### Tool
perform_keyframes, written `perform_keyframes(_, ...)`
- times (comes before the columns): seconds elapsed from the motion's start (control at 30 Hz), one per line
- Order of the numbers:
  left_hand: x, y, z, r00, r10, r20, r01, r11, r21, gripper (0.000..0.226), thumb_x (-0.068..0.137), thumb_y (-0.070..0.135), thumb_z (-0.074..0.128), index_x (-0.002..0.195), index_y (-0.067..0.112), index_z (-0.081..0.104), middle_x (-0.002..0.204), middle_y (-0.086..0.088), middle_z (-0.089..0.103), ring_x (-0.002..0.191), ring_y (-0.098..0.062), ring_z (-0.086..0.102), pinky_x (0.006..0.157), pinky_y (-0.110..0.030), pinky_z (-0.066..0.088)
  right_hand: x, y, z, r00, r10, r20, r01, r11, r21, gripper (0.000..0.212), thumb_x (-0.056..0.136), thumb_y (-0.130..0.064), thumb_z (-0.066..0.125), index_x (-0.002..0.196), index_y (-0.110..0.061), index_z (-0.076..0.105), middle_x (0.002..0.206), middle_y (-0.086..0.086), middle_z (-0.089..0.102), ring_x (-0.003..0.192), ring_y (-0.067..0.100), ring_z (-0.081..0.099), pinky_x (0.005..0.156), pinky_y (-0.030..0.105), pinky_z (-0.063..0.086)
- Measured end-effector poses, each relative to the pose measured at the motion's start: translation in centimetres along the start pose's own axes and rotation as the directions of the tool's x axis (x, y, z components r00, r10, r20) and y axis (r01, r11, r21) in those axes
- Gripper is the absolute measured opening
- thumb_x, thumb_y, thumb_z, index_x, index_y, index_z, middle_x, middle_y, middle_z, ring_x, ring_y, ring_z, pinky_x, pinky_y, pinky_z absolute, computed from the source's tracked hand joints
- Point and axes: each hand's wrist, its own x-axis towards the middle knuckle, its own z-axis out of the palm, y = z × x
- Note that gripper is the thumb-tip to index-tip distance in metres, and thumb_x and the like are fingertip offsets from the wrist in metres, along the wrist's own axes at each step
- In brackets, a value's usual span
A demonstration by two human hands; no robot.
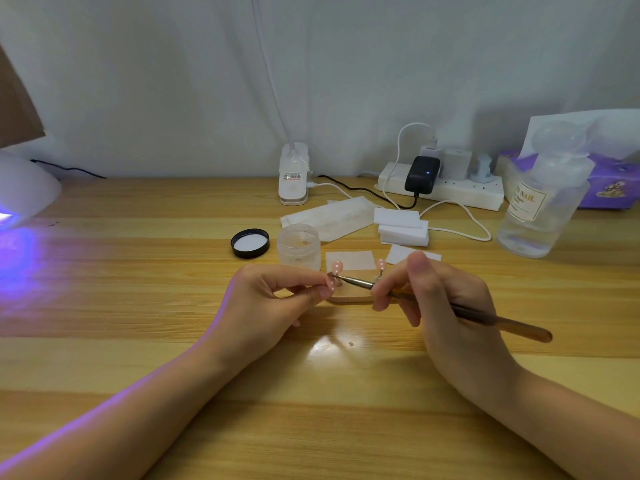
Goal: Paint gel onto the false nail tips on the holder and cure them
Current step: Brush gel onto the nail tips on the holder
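My left hand [273, 299] pinches a pink nail tip [330, 283] with white dots between thumb and forefinger, the other fingers curled loosely under. My right hand [436, 299] grips a brush [460, 311] like a pen, fingers closed round its brown handle; the metal end of it points left and its tip touches the nail I am holding. Just behind my fingers sits the small wooden holder [349, 298], near the middle of the table [138, 306]. Two more pink nail tips stand upright on it, one at its left [337, 266] and one at its right [380, 265].

Behind the holder lies a square white pad [353, 259]. To the left of that stands an open clear jar [298, 244], and its black lid [250, 243] lies upturned just beside it. Further back are white wipes in a wrapper [329, 218] and two stacked white blocks [401, 225].

At the table's back edge stand a white clip lamp base [293, 174] and a power strip [450, 190] with a black adapter [421, 174] plugged in. Towards the right edge is a clear bottle [540, 209] marked NAIL, with a purple tissue box [609, 188] behind it. At the far left edge the curing lamp [24, 188] casts violet light over the wood.
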Motion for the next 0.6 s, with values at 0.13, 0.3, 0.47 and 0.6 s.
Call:
perform_keyframes(0.13,0.06,-0.08,0.04,1.000,-0.018,-0.019,0.018,1.000,-0.011,0.015,0.061,0.032,0.067,0.069,0.045,0.072,0.074,0.019,0.071,0.062,0.005,0.059,0.043,-0.014,0.046,-0.11,0.03,-0.10,1.000,0.022,0.006,-0.022,0.999,0.042,0.045,0.089,-0.032,0.032,0.063,-0.014,0.063,0.053,-0.003,0.058,0.052,-0.003,0.053,0.056,0.003,0.036)
perform_keyframes(0.3,0.00,-0.16,0.03,1.000,-0.022,-0.021,0.021,1.000,-0.020,0.012,0.062,0.034,0.068,0.071,0.041,0.073,0.074,0.018,0.071,0.063,0.006,0.060,0.043,-0.013,0.046,-0.18,-0.07,-0.22,0.999,0.038,-0.017,-0.036,0.995,0.091,0.049,0.088,-0.034,0.029,0.057,-0.014,0.061,0.055,0.007,0.058,0.048,-0.001,0.051,0.052,0.006,0.035)
perform_keyframes(0.47,0.11,-0.28,-0.06,1.000,0.005,0.001,-0.005,1.000,-0.018,0.012,0.064,0.032,0.069,0.073,0.038,0.074,0.075,0.013,0.069,0.068,0.001,0.059,0.044,-0.019,0.049,0.06,-0.02,-0.18,0.996,0.059,-0.060,-0.054,0.996,0.071,0.042,0.094,-0.029,0.039,0.063,-0.011,0.061,0.059,0.005,0.059,0.051,-0.002,0.052,0.054,0.004,0.035)
perform_keyframes(0.6,0.15,-0.45,-0.11,1.000,0.012,0.000,-0.012,1.000,-0.017,0.012,0.063,0.030,0.070,0.073,0.035,0.074,0.075,0.009,0.067,0.070,-0.002,0.058,0.044,-0.019,0.049,0.06,-0.01,0.04,0.999,0.049,-0.021,-0.049,0.999,0.014,0.044,0.089,-0.036,0.033,0.064,-0.014,0.062,0.055,-0.001,0.057,0.052,-0.002,0.053,0.055,0.005,0.035)
